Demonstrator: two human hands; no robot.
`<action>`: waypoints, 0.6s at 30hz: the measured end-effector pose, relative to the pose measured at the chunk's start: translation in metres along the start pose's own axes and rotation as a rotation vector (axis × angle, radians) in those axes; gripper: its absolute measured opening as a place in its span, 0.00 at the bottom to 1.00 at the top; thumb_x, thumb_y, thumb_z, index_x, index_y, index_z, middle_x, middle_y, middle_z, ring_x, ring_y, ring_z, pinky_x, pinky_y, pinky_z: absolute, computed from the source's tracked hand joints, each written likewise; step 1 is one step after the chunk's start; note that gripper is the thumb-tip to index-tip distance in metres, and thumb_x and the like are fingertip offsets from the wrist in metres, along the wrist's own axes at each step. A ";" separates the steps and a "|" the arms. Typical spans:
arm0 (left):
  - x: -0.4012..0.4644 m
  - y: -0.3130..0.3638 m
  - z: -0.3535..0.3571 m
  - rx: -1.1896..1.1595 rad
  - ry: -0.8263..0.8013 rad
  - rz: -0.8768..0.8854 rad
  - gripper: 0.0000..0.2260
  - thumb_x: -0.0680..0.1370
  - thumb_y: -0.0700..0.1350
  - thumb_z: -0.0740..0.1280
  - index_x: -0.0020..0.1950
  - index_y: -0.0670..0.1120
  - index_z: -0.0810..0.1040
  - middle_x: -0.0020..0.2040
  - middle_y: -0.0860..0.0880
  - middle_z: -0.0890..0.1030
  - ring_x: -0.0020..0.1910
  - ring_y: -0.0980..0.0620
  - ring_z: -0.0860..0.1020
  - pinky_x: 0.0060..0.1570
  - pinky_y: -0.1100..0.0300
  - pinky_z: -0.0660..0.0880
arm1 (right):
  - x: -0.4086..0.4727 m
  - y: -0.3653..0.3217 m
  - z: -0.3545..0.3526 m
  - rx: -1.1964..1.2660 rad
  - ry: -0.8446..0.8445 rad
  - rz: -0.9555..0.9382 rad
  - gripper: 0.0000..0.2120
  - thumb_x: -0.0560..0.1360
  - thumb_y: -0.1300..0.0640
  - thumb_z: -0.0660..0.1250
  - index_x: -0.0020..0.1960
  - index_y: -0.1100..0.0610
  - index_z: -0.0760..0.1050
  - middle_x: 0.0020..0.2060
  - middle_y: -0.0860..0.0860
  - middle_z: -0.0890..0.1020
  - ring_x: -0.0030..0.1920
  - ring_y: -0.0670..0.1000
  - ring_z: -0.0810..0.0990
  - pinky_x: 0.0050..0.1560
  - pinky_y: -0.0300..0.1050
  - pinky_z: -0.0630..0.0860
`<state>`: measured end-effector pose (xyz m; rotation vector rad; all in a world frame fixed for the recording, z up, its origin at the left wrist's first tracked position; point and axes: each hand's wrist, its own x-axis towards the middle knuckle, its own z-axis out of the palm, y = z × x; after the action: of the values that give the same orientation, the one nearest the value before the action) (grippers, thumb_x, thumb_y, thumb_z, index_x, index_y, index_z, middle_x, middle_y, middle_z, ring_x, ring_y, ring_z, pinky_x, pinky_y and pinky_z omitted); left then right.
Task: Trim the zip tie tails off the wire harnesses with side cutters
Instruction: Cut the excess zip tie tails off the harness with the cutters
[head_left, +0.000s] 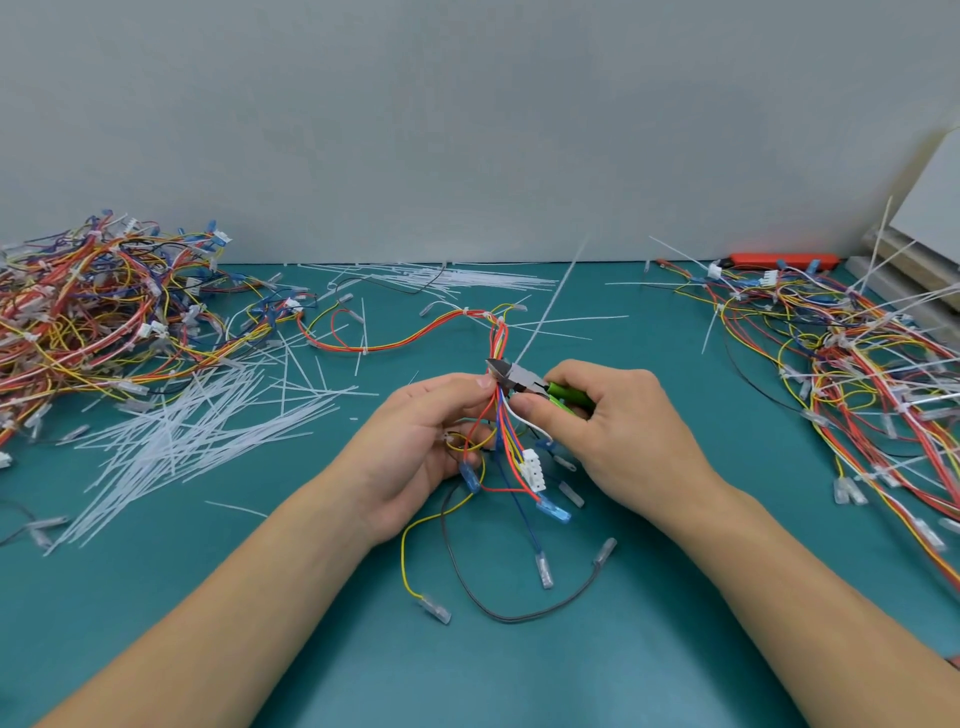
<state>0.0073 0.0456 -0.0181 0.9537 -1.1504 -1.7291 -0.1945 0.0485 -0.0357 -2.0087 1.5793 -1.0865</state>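
Observation:
My left hand (415, 441) pinches a wire harness (501, 415) of red, yellow, blue and white wires at the middle of the teal table. A white connector (534, 470) and several blue and clear terminals hang below the grip. My right hand (608, 421) grips green-handled side cutters (519, 378), whose steel jaws sit at the bundle just above my left thumb. A long white zip tie tail (550, 306) rises from the bundle at the jaws, slanting up and right. The harness runs on toward the back left in a red and yellow loop (395, 340).
A heap of harnesses (98, 301) lies at the left, another heap (852, 353) with uncut tails at the right. Cut white tails (192, 436) are scattered left of centre and along the back (441, 278). An orange tool (779, 260) lies by the wall.

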 end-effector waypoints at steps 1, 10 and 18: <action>0.000 0.000 0.000 0.005 -0.003 0.003 0.07 0.73 0.49 0.70 0.42 0.49 0.87 0.38 0.51 0.82 0.32 0.55 0.77 0.31 0.64 0.71 | 0.000 0.000 0.001 0.000 0.002 -0.002 0.24 0.74 0.28 0.65 0.41 0.48 0.76 0.27 0.45 0.74 0.30 0.48 0.70 0.32 0.47 0.66; 0.001 -0.001 -0.001 0.006 -0.012 0.008 0.10 0.78 0.47 0.68 0.41 0.49 0.87 0.38 0.51 0.82 0.32 0.56 0.77 0.31 0.64 0.71 | -0.002 -0.001 0.004 -0.011 0.013 -0.008 0.21 0.74 0.29 0.62 0.45 0.46 0.79 0.37 0.44 0.79 0.40 0.48 0.76 0.42 0.50 0.76; 0.002 -0.002 -0.004 0.001 -0.030 0.012 0.09 0.78 0.47 0.69 0.42 0.49 0.87 0.38 0.51 0.82 0.32 0.56 0.76 0.31 0.63 0.71 | -0.001 -0.001 0.002 -0.006 0.013 -0.028 0.22 0.74 0.30 0.63 0.47 0.47 0.81 0.38 0.45 0.81 0.42 0.48 0.77 0.45 0.53 0.77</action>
<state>0.0096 0.0434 -0.0213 0.9222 -1.1738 -1.7384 -0.1920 0.0497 -0.0366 -2.0375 1.5670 -1.1094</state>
